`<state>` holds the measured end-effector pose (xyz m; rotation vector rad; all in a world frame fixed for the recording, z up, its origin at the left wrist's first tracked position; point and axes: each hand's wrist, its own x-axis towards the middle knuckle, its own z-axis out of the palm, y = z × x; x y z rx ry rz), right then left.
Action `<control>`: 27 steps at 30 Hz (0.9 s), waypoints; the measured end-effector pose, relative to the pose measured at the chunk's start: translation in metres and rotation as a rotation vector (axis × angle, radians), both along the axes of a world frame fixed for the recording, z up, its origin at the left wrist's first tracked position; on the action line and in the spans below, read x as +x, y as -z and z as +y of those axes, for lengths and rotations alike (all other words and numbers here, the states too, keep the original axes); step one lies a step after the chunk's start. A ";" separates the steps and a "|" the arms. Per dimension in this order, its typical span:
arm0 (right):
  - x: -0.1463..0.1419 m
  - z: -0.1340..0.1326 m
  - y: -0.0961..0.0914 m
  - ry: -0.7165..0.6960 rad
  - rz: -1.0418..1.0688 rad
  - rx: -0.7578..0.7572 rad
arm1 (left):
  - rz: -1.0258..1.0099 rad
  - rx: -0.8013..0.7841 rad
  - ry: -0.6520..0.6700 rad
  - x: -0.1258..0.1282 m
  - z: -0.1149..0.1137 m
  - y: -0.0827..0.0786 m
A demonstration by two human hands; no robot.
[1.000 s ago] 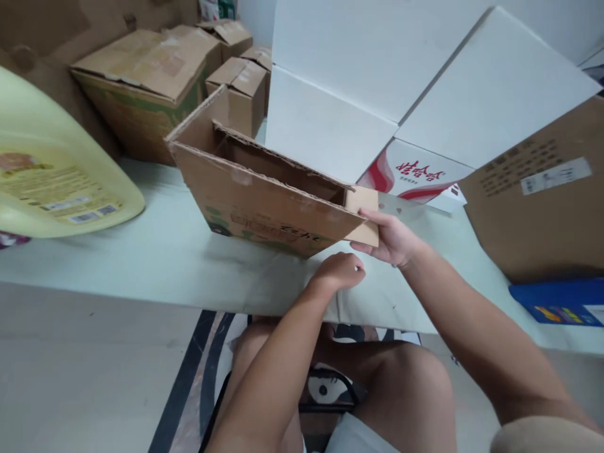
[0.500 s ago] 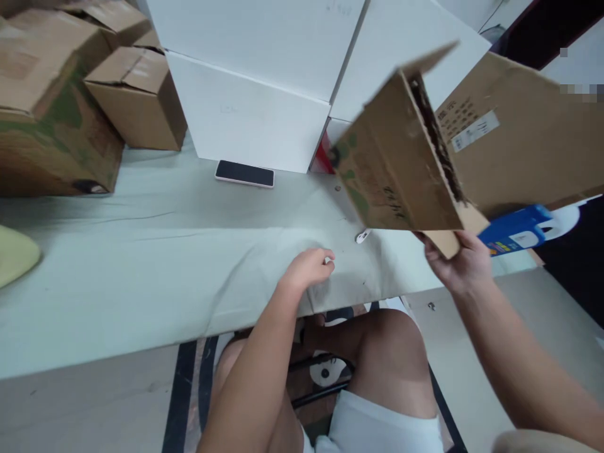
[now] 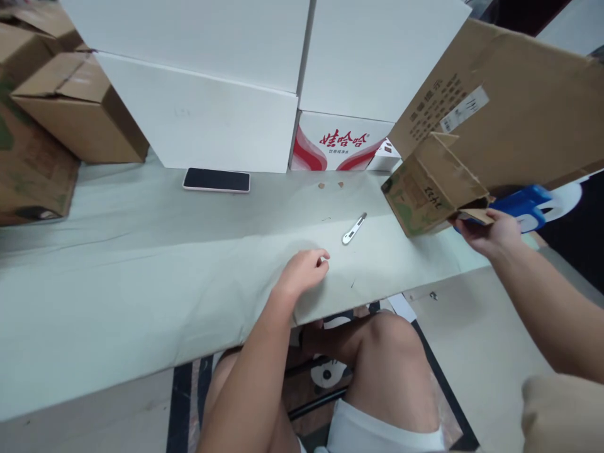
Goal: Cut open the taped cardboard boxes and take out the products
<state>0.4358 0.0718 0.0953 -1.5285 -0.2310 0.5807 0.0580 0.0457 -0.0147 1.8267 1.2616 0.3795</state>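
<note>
At the right, my right hand (image 3: 495, 234) is closed on a flap of a small brown cardboard box (image 3: 427, 192). The box has green print and handwritten digits, and its open end faces toward the hand. It is tilted, low over the tabletop; whether it touches the cloth I cannot tell. My left hand (image 3: 304, 272) rests near the front edge of the table, fingers curled in loosely with nothing visible in them. Nearest to it is a white utility knife (image 3: 353, 229), lying on the cloth.
A phone (image 3: 217, 180) lies before the white boxes (image 3: 202, 113). Behind the knife stands a red-and-white carton (image 3: 342, 141). Brown boxes (image 3: 80, 107) are stacked at the left. On the right are a large cardboard sheet (image 3: 509, 100) and a blue bottle (image 3: 516, 202).
My right hand has carried the cardboard box right and down toward the tabletop, uncovering the red-and-white carton and the whole knife. My left hand has stayed almost in place. The view has turned right.
</note>
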 end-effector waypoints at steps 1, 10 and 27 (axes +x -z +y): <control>0.005 0.015 0.000 -0.021 -0.004 -0.029 | 0.000 0.001 -0.003 0.002 0.001 0.000; 0.010 0.123 0.002 -0.295 -0.223 -0.188 | -0.008 0.012 -0.051 0.013 0.013 0.002; -0.143 0.021 0.103 -1.270 -1.072 -0.540 | -0.075 0.045 -0.060 0.011 0.000 -0.005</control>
